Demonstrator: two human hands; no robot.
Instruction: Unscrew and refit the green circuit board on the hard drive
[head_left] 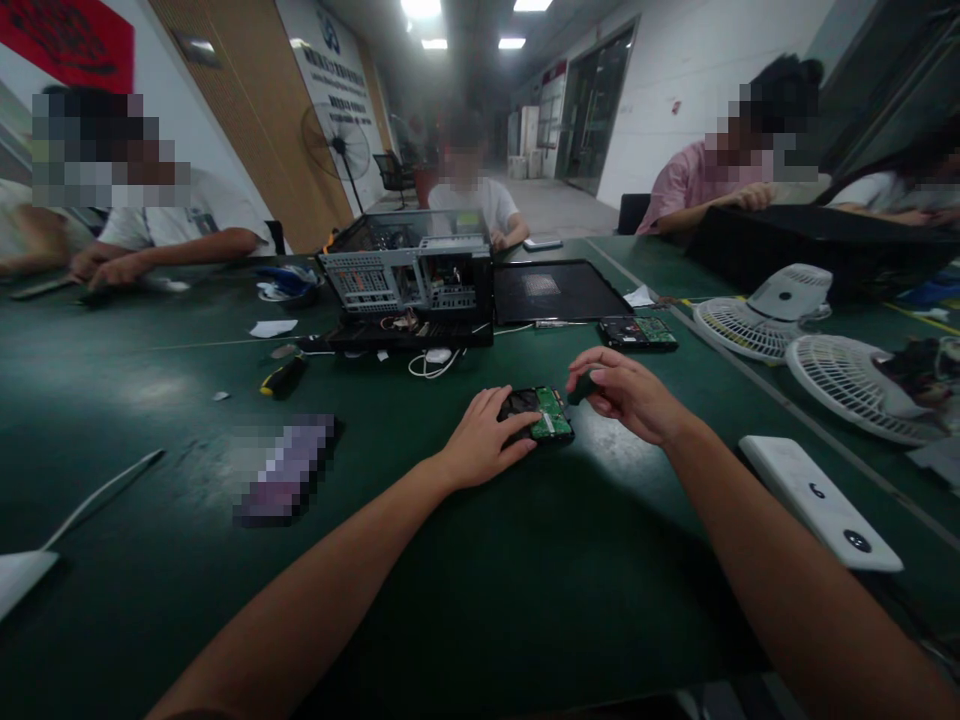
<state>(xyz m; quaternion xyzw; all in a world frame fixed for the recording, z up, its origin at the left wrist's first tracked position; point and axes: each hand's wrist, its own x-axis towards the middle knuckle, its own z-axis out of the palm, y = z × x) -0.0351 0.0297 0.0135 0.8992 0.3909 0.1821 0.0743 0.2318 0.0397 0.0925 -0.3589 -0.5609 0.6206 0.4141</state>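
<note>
A hard drive point(553, 412) lies on the green table in front of me, its green circuit board facing up. My left hand point(486, 435) rests on its left side, thumb and fingers around the casing, holding it against the tabletop. Just beyond the drive's right edge, my right hand point(626, 395) is raised slightly with bent fingers. Between those fingertips is a small dark piece point(583, 386), too unclear to name. A second hard drive point(639, 333) lies farther back on the right.
An opened computer case point(409, 280) stands ahead, beside its black side panel point(562, 290). A yellow-and-black screwdriver point(283, 375) and blurred phone-shaped thing point(289, 468) lie left. On the right are white fan parts point(847, 385) and a white power bank point(817, 500). Several people sit around the table.
</note>
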